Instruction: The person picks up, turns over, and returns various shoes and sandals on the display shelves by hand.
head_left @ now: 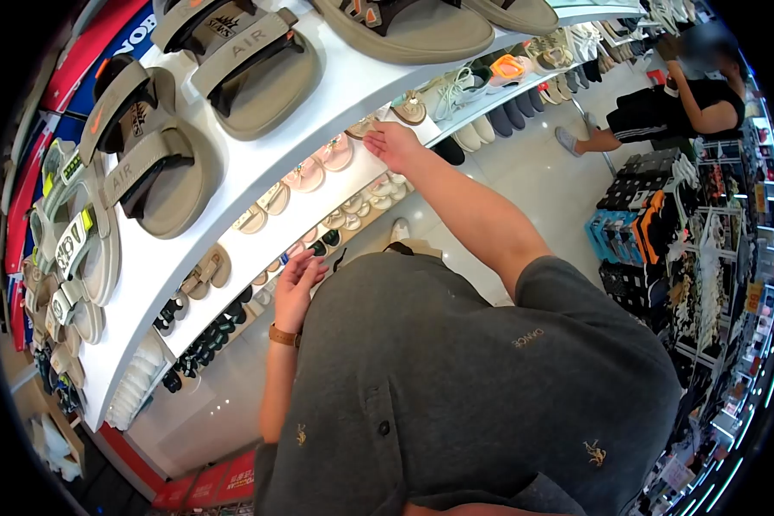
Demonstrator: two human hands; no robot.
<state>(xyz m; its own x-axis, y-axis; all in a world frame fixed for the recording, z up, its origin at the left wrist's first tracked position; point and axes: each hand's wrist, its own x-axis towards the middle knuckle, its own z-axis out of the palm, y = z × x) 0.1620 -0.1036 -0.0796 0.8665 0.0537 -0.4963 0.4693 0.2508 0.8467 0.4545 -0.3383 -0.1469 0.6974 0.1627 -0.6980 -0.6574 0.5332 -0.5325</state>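
Note:
My right hand [393,146] reaches out to the lit second shelf, its fingers loosely bent with nothing visible between them. Its fingertips are beside a tan sandal [361,128]; whether they touch it I cannot tell. Pink sandals [305,175] stand to the left of that hand. My left hand [297,279], with a brown band on the wrist, hangs near my body in front of the lower shelves. Its fingers are apart and it holds nothing. Large taupe strap sandals [163,176] marked AIR sit on the white upper shelf [318,146], nearer the camera.
Lower shelves hold several rows of sandals and slippers [353,211]. A person [705,95] in dark clothes is at the upper right. Beside them are racks of boxed goods [632,228]. White rolled items [138,378] lie at the lower left. Shiny tiles cover the floor [525,176].

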